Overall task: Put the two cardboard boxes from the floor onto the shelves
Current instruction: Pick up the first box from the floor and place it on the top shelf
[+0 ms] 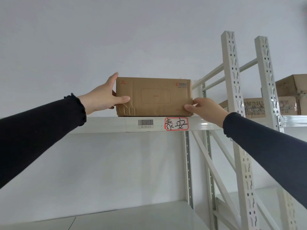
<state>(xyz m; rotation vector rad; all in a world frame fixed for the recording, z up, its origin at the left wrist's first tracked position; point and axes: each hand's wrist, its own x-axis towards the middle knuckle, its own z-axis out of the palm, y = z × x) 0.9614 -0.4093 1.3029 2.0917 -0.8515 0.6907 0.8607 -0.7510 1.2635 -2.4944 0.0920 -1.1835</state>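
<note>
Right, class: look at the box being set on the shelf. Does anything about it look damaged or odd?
Yes. The cardboard box is creased and crumpled at its lower left corner, just below the left hand. Otherwise it sits level on the shelf.

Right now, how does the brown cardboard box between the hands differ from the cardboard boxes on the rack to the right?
The brown cardboard box marked 2L sits alone on the white shelf, gripped by the left hand and right hand; the stacked cardboard boxes are untouched. The first shows fully; uprights partly hide the stack. All are brown cardboard.
</note>
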